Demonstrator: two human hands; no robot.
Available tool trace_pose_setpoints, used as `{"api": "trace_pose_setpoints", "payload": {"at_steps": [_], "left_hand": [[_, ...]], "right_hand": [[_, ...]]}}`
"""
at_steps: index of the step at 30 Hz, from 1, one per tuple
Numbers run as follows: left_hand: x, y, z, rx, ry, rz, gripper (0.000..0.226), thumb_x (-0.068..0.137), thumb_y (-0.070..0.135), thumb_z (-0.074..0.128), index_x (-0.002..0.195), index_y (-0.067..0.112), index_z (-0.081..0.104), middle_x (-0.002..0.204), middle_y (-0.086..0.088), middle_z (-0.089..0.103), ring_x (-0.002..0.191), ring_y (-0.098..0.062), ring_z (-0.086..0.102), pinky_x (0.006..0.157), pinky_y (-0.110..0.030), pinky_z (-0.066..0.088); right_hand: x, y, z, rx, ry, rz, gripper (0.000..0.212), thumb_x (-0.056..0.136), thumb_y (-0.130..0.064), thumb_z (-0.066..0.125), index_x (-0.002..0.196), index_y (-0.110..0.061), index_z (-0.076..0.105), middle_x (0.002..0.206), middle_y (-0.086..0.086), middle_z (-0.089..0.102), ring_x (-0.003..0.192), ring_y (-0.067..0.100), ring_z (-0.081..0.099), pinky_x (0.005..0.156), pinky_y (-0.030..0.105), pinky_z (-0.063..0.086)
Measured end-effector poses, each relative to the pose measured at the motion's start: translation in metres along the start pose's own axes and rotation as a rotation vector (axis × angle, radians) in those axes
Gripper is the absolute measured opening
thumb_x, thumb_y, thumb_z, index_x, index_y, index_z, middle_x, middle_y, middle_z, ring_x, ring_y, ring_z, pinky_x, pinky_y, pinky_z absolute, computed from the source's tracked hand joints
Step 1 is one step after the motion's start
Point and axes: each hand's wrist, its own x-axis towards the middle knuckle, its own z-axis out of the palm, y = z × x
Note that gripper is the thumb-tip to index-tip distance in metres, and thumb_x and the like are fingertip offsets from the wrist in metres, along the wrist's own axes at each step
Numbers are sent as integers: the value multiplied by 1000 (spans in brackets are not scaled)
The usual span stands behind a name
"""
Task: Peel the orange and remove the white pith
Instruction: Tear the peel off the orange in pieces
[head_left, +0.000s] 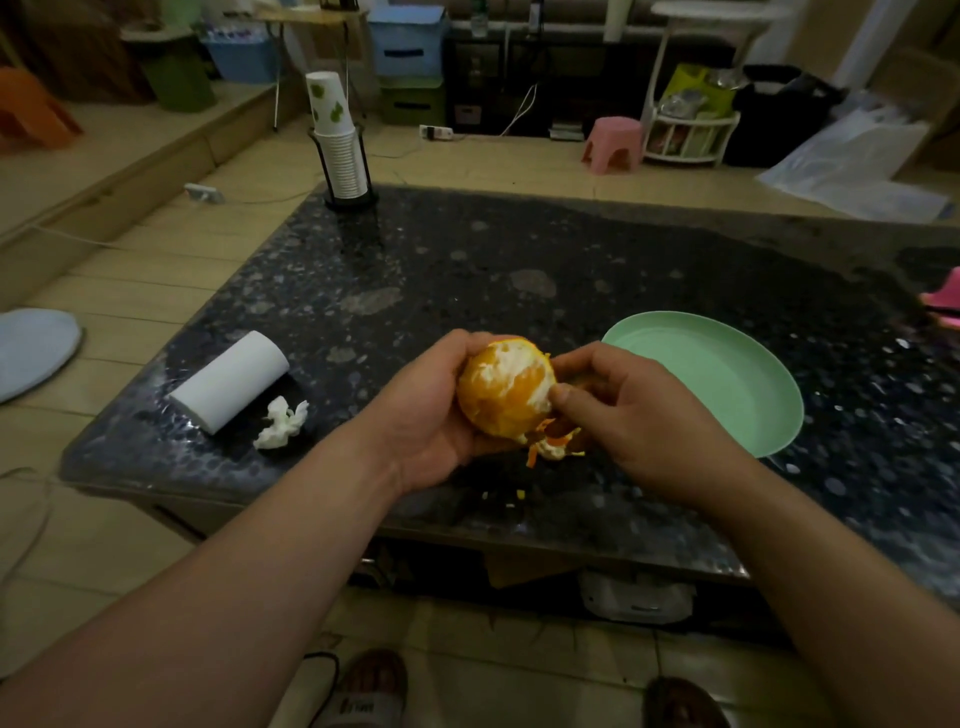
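A mostly peeled orange (506, 387) with patches of white pith sits cupped in my left hand (431, 410), whose fingers curl round its left and far side. My right hand (628, 410) is at the fruit's right side, thumb pressed against the flesh and fingers curled behind it. A torn strip of peel (553, 444) hangs below the orange, under my right thumb. Both hands hover above the near part of the dark speckled table (467, 270).
A pale green plate (727, 379) lies just right of my hands. A white paper roll (231, 382) and a crumpled tissue (280, 423) lie to the left. A stack of paper cups in a holder (340, 150) stands at the far left corner. Small peel bits (511, 493) lie near the front edge.
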Motion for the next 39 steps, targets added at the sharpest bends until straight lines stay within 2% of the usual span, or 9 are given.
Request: {"api": "trace_pose_setpoints", "payload": {"at_steps": [3,8,12,17,22,26,30,35,39], "left_hand": [[-1,-1,-2,82,-37,-43,48,102,50,61,133,14,68,120,-17,78,105,-34,75,96,-60,60],[0,-6,-3,112,-8,-47,45,101,40,66,136,13,68,119,-16,78,96,-29,76,87,-53,65],[1,-6,3,56,44,13,35,103,42,63,126,17,71,102,-9,79,80,-22,77,64,-38,65],[4,-9,2,60,78,22,37,104,46,62,127,18,73,108,-12,78,86,-24,76,73,-42,64],[2,-9,0,57,58,14,38,105,40,60,130,14,72,109,-13,77,85,-24,75,69,-39,63],[1,-10,3,29,47,22,39,107,40,58,132,13,71,112,-15,76,86,-25,74,70,-40,63],[0,-9,2,26,18,27,33,109,38,53,125,19,74,111,-14,76,85,-24,74,69,-40,64],[1,-9,2,0,24,11,42,108,40,56,137,12,69,117,-17,75,91,-27,74,72,-43,66],[1,-10,2,40,13,31,34,110,39,52,125,17,73,110,-14,76,87,-25,74,76,-44,65]], "right_hand": [[-5,-2,5,-160,75,-38,18,102,-31,69,120,-34,68,90,-12,78,82,3,75,78,38,65],[-12,-3,13,-247,106,-58,27,98,-34,75,124,-33,67,90,-16,76,82,-2,72,77,33,63],[-10,-6,14,-191,118,-61,36,96,-35,73,132,-34,66,100,-17,75,90,-3,71,81,28,63],[-12,-11,13,-215,99,-62,39,95,-43,67,133,-36,65,95,-19,76,85,-4,71,76,25,62],[-13,-10,15,-290,115,-85,37,97,-42,69,134,-34,63,87,-13,75,77,1,71,70,34,62],[-13,-10,14,-301,156,-85,37,95,-34,67,131,-33,65,80,-12,71,70,2,67,57,21,53],[-13,-9,13,-248,144,-84,36,95,-32,68,131,-33,67,83,-12,73,73,2,68,59,21,54],[-11,-7,13,-190,129,-79,32,101,-31,66,133,-32,68,83,-12,74,73,2,70,62,20,54],[-10,-6,15,-283,142,-96,32,101,-28,64,133,-30,66,78,-10,70,72,3,66,56,20,50]]}}
